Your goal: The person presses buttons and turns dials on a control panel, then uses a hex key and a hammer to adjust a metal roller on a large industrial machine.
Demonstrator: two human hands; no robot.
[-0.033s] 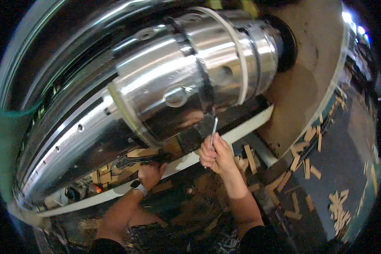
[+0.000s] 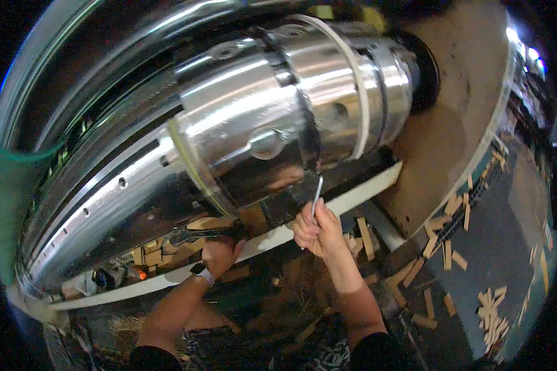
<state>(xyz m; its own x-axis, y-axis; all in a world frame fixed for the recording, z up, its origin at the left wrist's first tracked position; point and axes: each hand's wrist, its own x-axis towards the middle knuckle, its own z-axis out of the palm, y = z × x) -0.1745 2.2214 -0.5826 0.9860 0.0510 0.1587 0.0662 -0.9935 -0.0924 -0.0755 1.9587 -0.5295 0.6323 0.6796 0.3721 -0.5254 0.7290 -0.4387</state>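
A large shiny metal cylinder (image 2: 241,117) lies slantwise across the view. A dark groove (image 2: 308,123) runs round it, and a pale band (image 2: 360,93) circles it further right. My right hand (image 2: 319,232) is closed round a thin silver hex key (image 2: 317,196). The key points upward, its bent tip at the lower end of the groove; whether it sits in a screw I cannot tell. My left hand (image 2: 221,256) reaches under the cylinder, beside a long dark object (image 2: 195,235). Shadow hides its fingers. A watch (image 2: 201,271) is on that wrist.
A white beam (image 2: 272,238) runs below the cylinder, between it and me. Wooden blocks (image 2: 155,252) lie behind the beam on the left, and more wood pieces (image 2: 492,315) are scattered on the floor at right. A tan curved wall (image 2: 464,111) rises at the right end.
The view has shifted slightly, so the cylinder appears a little further right and lower. My right hand still grips the hex key at the groove; my left hand keeps its place.
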